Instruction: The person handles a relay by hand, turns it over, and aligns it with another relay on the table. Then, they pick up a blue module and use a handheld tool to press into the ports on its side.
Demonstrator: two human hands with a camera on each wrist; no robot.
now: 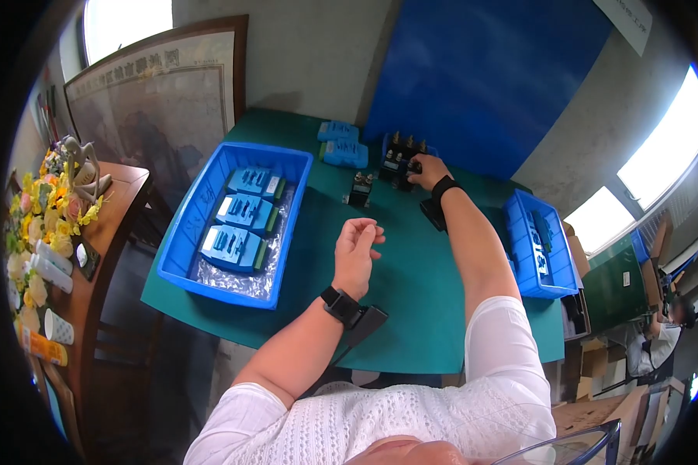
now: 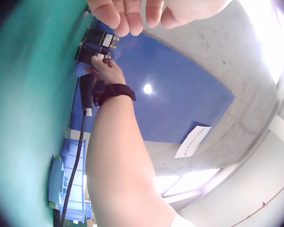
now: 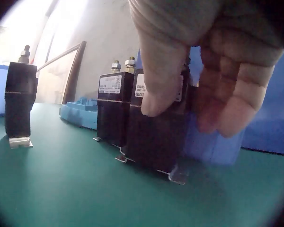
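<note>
At the back of the green table (image 1: pixel 411 271), my right hand (image 1: pixel 429 172) grips a black relay block (image 3: pixel 154 137) with bolt terminals. In the right wrist view the thumb lies across its labelled face, and the other fingers are round its far side. A similar relay (image 3: pixel 114 116) stands right beside it. Another single relay (image 1: pixel 359 191) stands apart to the left, upright on metal feet. My left hand (image 1: pixel 357 252) hovers over the middle of the table, fingers loosely curled and holding nothing. In the left wrist view, its fingertips (image 2: pixel 135 23) hang at the top.
A large blue bin (image 1: pixel 172 260) on the left holds three blue modules (image 1: pixel 236 246) on clear plastic. More blue modules (image 1: pixel 343 153) lie at the back. Another blue bin (image 1: pixel 557 291) stands at the right edge. A blue board (image 1: pixel 481 77) rises behind the table.
</note>
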